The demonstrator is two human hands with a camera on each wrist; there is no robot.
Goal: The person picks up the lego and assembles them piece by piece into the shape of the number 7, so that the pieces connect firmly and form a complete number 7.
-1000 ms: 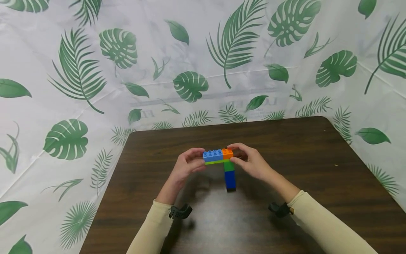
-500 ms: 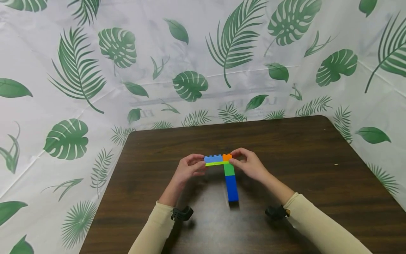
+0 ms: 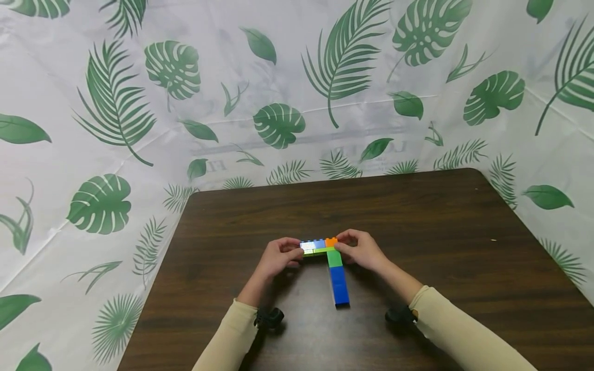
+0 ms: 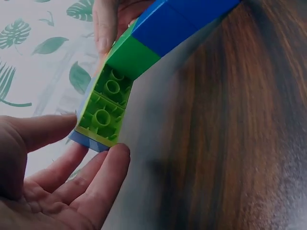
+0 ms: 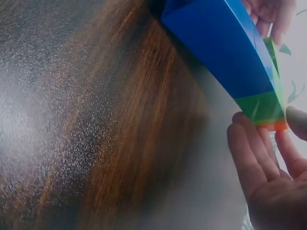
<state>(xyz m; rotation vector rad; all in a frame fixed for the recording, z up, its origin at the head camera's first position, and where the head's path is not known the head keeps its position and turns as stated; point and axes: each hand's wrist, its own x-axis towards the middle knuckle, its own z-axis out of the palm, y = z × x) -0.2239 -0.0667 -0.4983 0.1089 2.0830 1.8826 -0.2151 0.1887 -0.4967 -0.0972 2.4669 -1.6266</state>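
Note:
Both hands hold one structure of toy building bricks in the head view. Its top bar has a light blue brick (image 3: 319, 244) and an orange brick (image 3: 331, 241) over lime green bricks (image 3: 321, 251). Below the bar's right end come a green brick (image 3: 334, 258) and a leg of dark blue bricks (image 3: 339, 286). My left hand (image 3: 277, 259) pinches the bar's free left end. My right hand (image 3: 365, 251) grips the right end at the orange brick. Hollow undersides of the lime green bricks (image 4: 102, 116) show in the left wrist view. Whether the leg touches the table, I cannot tell.
A dark wood-grain table (image 3: 223, 221) lies under the hands. Behind it hangs a white sheet (image 3: 315, 103) printed with green leaves. A small light speck (image 3: 494, 240) is on the table at the right. Dark wrist straps (image 3: 269, 318) sit over both sleeves.
Both hands have lowered the brick structure and brought it nearer to me. It has tilted, so its studs show less and more of the dark blue leg shows. Both grips stay.

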